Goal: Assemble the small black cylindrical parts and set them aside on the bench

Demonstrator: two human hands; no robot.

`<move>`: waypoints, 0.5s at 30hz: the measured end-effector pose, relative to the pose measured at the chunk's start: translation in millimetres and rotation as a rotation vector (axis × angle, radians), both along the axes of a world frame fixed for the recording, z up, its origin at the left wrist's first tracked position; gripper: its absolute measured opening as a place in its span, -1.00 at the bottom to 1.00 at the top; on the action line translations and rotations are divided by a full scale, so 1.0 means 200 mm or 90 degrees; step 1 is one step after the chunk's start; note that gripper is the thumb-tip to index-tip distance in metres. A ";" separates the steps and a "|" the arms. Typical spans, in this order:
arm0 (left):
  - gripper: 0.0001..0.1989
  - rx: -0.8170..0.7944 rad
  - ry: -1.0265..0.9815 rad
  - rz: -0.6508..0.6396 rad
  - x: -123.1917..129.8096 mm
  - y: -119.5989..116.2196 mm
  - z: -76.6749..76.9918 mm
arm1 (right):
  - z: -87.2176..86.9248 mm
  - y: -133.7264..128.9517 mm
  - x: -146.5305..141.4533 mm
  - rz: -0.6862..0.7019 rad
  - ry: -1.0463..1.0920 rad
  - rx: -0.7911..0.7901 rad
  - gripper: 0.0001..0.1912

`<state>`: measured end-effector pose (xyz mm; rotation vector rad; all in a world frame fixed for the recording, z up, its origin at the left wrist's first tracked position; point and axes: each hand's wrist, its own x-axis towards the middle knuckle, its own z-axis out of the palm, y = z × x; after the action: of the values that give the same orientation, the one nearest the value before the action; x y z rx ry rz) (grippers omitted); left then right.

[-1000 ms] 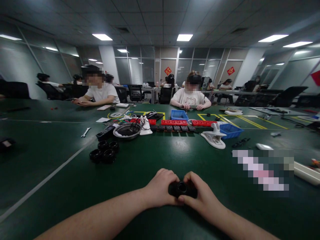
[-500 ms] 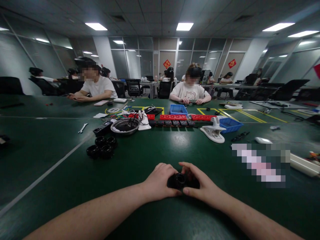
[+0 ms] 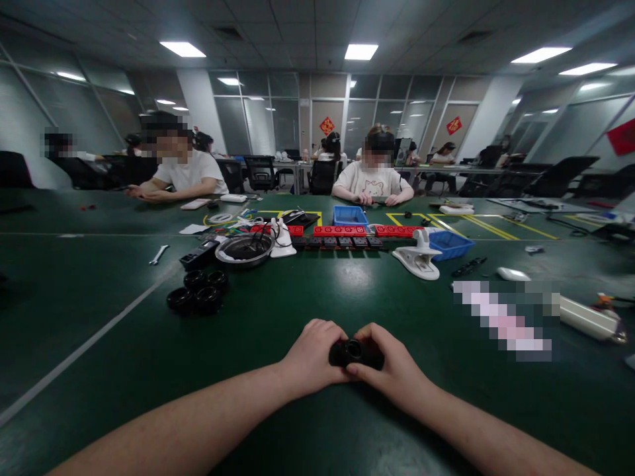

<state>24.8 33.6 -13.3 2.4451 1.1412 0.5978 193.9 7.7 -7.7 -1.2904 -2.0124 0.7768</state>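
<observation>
Green table (image 3: pixel 278 304), wrench (image 3: pixel 159 255), blue bin (image 3: pixel 450 244)

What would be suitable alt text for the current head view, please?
Two bare hands, left and right, hold a black part with a round opening over a green table; beyond lie black rings, red socket strips and blue bins.

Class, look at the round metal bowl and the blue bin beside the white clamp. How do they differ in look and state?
The metal bowl is round, while the blue bin is rectangular. The bowl is silvery; the bin is solid blue. The bowl holds dark contents, whereas the bin shows bare blue inside, where visible. Both are open-topped and sit on the green table.
</observation>
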 end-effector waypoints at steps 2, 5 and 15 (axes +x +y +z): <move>-0.65 -0.014 -0.006 -0.012 -0.01 0.01 0.00 | 0.02 0.00 0.02 0.051 0.007 0.007 -0.78; -0.61 -0.038 -0.006 -0.049 -0.02 0.03 0.00 | 0.06 0.02 0.05 0.156 0.020 -0.005 -0.75; -0.54 -0.064 0.015 -0.110 -0.02 0.06 0.00 | 0.10 0.07 0.12 0.302 0.009 -0.099 -0.60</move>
<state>20.0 45.7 -12.6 2.4382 0.9327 0.4494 218.3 22.4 11.5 -0.8854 -2.3161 1.1736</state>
